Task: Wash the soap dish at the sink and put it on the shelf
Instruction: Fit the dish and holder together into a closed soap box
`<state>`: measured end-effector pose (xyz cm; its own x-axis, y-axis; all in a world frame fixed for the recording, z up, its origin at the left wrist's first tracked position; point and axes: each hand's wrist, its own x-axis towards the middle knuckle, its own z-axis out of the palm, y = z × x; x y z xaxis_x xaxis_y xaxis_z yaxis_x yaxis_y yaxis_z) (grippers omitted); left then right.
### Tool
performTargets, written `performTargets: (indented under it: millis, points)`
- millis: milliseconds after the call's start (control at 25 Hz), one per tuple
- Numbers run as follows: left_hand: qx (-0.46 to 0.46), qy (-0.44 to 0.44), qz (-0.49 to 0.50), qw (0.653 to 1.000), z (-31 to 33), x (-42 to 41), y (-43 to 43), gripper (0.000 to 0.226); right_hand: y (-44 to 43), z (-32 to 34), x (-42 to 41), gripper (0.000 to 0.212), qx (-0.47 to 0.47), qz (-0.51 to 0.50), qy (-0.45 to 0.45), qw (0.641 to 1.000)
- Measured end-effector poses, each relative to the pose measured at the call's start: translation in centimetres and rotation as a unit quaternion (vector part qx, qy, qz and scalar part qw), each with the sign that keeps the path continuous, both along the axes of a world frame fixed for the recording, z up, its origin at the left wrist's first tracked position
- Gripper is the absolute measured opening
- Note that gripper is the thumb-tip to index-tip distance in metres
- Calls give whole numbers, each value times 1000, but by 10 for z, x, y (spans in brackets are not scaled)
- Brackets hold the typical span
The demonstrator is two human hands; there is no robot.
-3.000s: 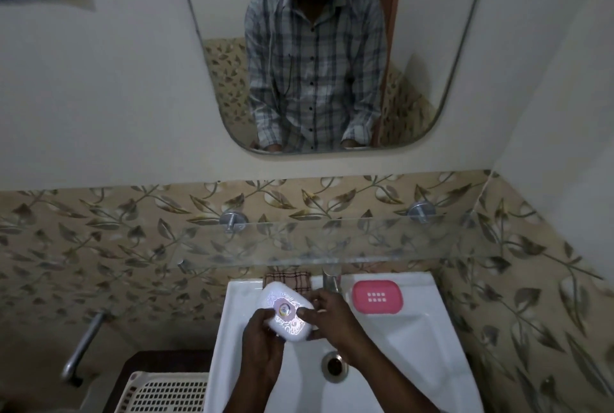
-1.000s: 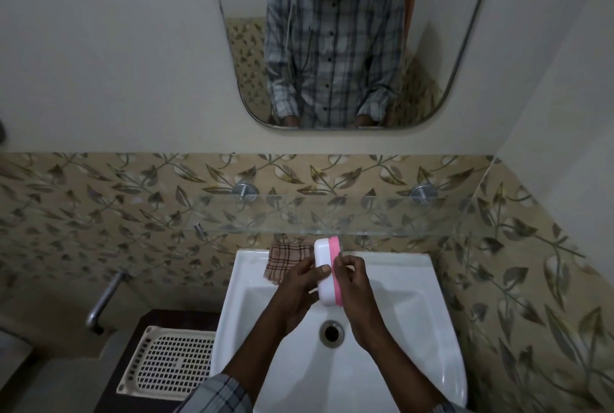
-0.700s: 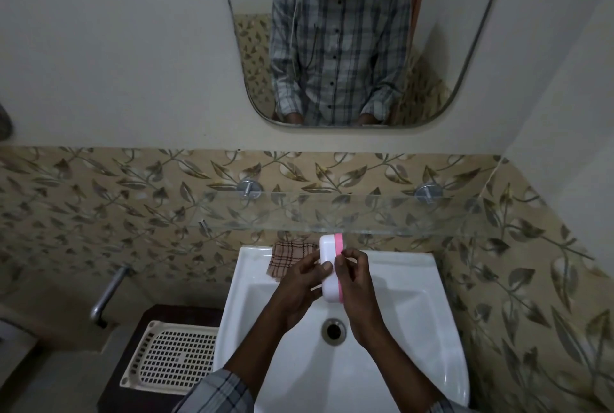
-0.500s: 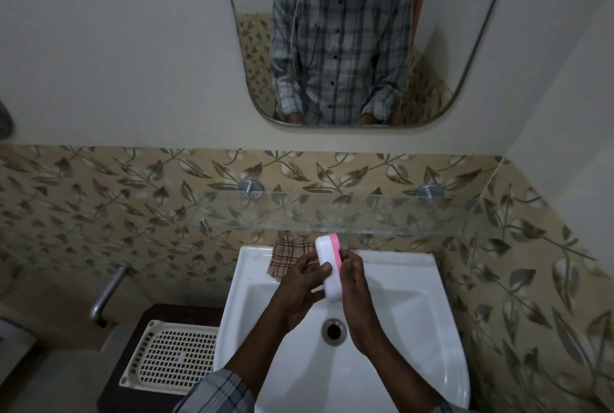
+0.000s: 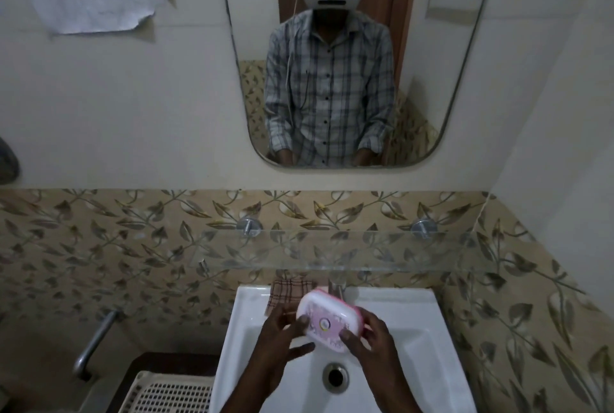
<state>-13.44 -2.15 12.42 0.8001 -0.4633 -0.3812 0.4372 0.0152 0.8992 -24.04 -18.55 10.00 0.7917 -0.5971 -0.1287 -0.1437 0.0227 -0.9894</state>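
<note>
Both hands hold the soap dish (image 5: 327,321) above the white sink (image 5: 422,343), at about 12 o'clock from the drain (image 5: 335,376). The dish is closed, its white patterned lid facing up and tilted toward the camera, with the pink base showing as a thin rim along its far and right edges. The left hand (image 5: 282,334) grips the dish's left end, thumb on the lid and fingers curled partly beneath; one finger extends loose toward 3 o'clock under the dish. The right hand (image 5: 370,338) grips the right end, thumb pressed on the lid near its lower right corner and fingers wrapped around the pink rim. The dish sits clear of the basin walls, with open basin on both sides and below. The tap (image 5: 337,286) stands just beyond the dish's far edge at 12 o'clock; whether they touch cannot be determined. A checked cloth (image 5: 287,289) lies on the sink's back ledge at 11 o'clock from the dish. The glass shelf (image 5: 332,251) runs across the tiled wall above the tap, its front edge overhanging the sink's rear ledge, and its surface is bare. A perforated white basket (image 5: 169,394) sits at 8 o'clock, left of the sink.
</note>
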Motion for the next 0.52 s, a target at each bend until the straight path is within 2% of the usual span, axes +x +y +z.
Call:
performTargets:
  millis: [120, 280, 400, 520]
  points:
    - [20, -77, 31, 996, 18, -10, 2, 36, -4, 15, 0, 45, -33, -30, 19, 999]
    - [36, -189, 81, 978, 67, -7, -13, 28, -15, 80, 12, 24, -108, -114, -24, 987]
    - [117, -260, 93, 954, 95, 19, -35, 30, -30, 119, 42, 19, -199, -136, -38, 970]
    - [161, -274, 101, 943, 113, 45, -59, 31, -45, 132, 80, 23, -247, -135, 7, 960]
